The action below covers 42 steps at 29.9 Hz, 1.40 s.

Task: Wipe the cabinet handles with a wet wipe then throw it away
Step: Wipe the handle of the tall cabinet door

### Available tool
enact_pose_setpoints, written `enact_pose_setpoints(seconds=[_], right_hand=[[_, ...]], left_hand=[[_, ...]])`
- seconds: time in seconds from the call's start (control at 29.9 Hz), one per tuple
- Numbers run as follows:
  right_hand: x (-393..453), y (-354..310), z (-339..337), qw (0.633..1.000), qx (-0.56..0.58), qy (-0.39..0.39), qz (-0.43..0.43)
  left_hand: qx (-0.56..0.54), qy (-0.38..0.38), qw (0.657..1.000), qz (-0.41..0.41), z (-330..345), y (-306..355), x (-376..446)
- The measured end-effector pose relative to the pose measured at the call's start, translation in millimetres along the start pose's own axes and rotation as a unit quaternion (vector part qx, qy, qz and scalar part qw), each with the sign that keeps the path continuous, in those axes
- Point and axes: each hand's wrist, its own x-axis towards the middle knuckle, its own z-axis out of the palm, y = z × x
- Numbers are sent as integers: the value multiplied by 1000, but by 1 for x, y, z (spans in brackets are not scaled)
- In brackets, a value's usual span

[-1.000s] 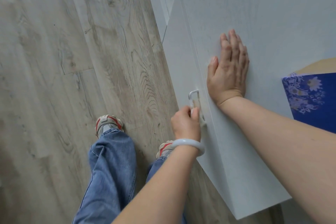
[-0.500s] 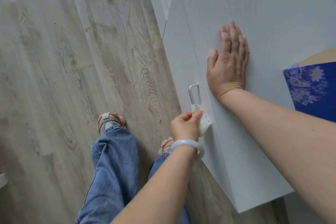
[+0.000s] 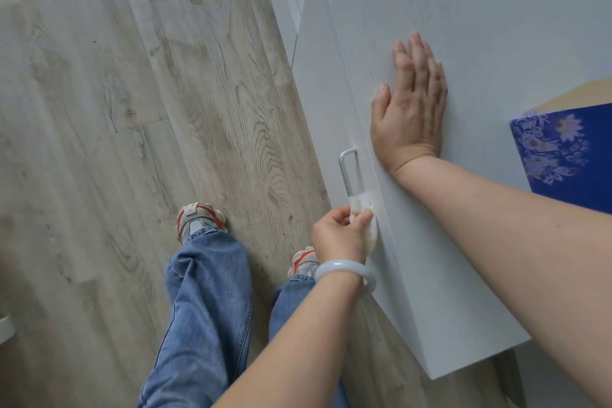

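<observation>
A slim silver cabinet handle (image 3: 347, 172) runs down the front face of a pale grey cabinet (image 3: 430, 291). My left hand (image 3: 337, 235) pinches a white wet wipe (image 3: 361, 204), which is wrapped around the handle's lower end. The wipe's loose tail hangs beside my wrist. My right hand (image 3: 410, 106) lies flat, fingers straight, on the cabinet top just above the handle.
A blue box with a floral pattern (image 3: 563, 156) sits on the cabinet top at the right. Below are the wood-look floor (image 3: 132, 109) and my legs in jeans (image 3: 205, 308) with sneakers close to the cabinet front.
My left hand has slid the wipe down the handle toward its lower end, uncovering the upper bar. My right hand has stayed flat on the cabinet top.
</observation>
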Motion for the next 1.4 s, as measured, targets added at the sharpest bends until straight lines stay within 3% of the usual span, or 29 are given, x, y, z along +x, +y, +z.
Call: enact_pose_setpoints(seconds=[0.17,0.37,0.47,0.67,0.94,1.07,1.17,1.4], right_hand=[[0,0,0,1000,5,3,0],[0,1,-1,1000,11,6,1],[1,1,-1,1000,16,8,0],[0,2,1,1000,16,10,-5],[1,1,2,1000,18,14,-6],[1,1,1,1000,16,15,-1],[0,0,1,1000,22,20,-2],[1,2,2,1000,11,17,-1]], left_hand=[[-34,-27,999,21,0,5,1],[-134,-129,982,7,-8,11,11],[-89,-172,981,16,-16,20,16],[134,-237,959,77,-25,53,35],[137,-151,970,129,-18,110,53],[-10,-108,992,59,-12,69,27],[-22,-106,994,5,-10,36,8],[-23,-46,996,73,4,93,30]])
